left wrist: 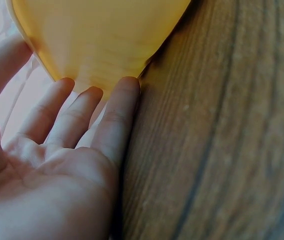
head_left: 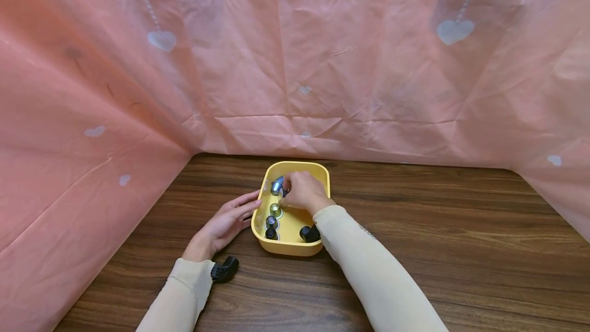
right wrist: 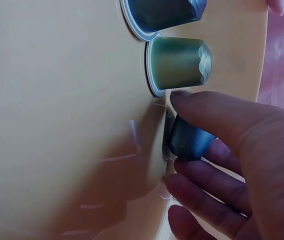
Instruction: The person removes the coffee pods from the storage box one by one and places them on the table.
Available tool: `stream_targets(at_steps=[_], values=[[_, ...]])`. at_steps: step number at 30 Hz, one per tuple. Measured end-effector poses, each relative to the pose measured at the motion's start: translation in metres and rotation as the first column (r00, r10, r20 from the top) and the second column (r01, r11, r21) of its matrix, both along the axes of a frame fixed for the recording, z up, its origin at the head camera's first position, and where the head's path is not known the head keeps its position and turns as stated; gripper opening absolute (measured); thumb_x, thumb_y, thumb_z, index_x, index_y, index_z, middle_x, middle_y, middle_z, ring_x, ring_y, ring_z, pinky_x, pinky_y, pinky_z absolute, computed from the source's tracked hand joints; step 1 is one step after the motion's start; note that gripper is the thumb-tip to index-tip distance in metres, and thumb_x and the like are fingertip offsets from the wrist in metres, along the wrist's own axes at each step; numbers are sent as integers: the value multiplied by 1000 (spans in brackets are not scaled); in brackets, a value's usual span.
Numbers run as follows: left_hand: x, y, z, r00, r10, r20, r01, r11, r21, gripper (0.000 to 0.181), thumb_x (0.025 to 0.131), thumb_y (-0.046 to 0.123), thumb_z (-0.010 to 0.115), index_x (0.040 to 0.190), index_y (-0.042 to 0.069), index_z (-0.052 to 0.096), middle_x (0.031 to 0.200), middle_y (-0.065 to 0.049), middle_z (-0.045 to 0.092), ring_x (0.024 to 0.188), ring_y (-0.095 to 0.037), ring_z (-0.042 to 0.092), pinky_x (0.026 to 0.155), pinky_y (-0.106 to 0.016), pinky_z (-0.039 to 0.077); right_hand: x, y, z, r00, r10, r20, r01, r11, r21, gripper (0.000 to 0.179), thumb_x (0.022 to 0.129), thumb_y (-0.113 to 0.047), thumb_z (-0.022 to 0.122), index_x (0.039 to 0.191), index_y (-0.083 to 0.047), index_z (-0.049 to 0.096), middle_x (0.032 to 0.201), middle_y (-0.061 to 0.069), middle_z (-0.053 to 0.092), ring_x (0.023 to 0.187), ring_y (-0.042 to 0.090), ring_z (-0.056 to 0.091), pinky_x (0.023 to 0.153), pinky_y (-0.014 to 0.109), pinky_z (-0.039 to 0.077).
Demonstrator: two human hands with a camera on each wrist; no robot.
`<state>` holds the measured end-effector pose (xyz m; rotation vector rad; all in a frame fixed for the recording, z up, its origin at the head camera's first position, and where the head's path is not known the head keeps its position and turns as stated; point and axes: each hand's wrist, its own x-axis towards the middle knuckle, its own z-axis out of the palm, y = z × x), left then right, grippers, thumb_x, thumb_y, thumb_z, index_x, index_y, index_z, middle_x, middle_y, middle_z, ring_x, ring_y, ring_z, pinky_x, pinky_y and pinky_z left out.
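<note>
In the head view, a yellow tub [head_left: 290,249] is sitting toward the far edge of the wood-grained counter [head_left: 442,224], its back rim standing near the creased pink cloth [head_left: 322,65], which is printed with pale hearts. The counter is stretching widely to the right of the tub, while a narrower strip is running along its left. The left hand [head_left: 228,222] is resting against the tub's left wall, fingers fairly straight and gripping nothing. The right hand [head_left: 305,191] is reaching inside over the right side, fingers bent. Along the inner left edge, a shiny blue capsule [head_left: 276,187], a green capsule [head_left: 275,210] and two dark capsules [head_left: 271,222] are forming a row. Cream sleeves [head_left: 378,265] are covering both forearms.

In the left wrist view, the fingers are spreading slightly, their tips touching the tub's smooth, rounded outer wall just beside the striped counter.

In the right wrist view, the thumb and fingers are closing around a dark blue capsule [right wrist: 189,142], tilted inside the tub near the wall. Just beside it, the green capsule is showing a tapered, metallic body, a flared rim and a crimped end. Glossy plastic is reflecting the hand.
</note>
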<state>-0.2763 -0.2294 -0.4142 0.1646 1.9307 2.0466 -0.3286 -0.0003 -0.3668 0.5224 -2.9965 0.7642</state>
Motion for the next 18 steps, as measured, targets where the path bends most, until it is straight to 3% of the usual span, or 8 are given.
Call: stream_targets(at_steps=[7, 18], values=[[0, 0, 0, 1000, -3, -1, 3, 1000, -1, 60, 113, 24, 56, 167, 6, 38, 171, -15, 42, 143, -16, 54, 114, -32, 48, -1, 0, -2, 999, 52, -6, -52, 999, -14, 41, 74, -28, 100, 82, -15, 63, 82, -1, 62, 77, 18, 57, 66, 30, 43], [1, 1, 2, 1000, -5, -8, 5, 1000, 1, 59, 113, 23, 56, 167, 4, 37, 169, -16, 44, 138, -12, 58, 110, -29, 50, -3, 0, -4, 999, 49, 11, -49, 998, -32, 34, 73, -26, 100, 91, -16, 73, 89, 0, 71, 82, 18, 62, 75, 33, 52]])
